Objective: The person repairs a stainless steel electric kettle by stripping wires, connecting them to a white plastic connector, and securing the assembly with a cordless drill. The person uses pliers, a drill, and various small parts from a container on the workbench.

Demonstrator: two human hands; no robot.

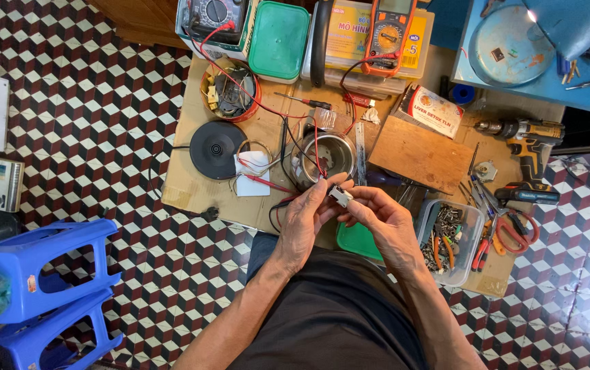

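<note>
Both hands meet over the front edge of a cardboard sheet [192, 185] laid on the floor. My left hand [306, 218] and my right hand [380, 218] pinch a small white electrical part [340, 196] between their fingertips. Just beyond them lies an opened metal kettle body [326, 155] with red and black wires [308, 130] running out of it. A black round kettle base [217, 149] sits to the left of it.
An orange multimeter [389, 31] and a black meter [216, 15] lie at the far edge beside a green-lidded box [278, 31]. A clear tub of tools [449, 240], red pliers [512, 233], a cordless drill [529, 147] and a wooden board [422, 154] are to the right. Blue plastic stools [34, 281] stand at left.
</note>
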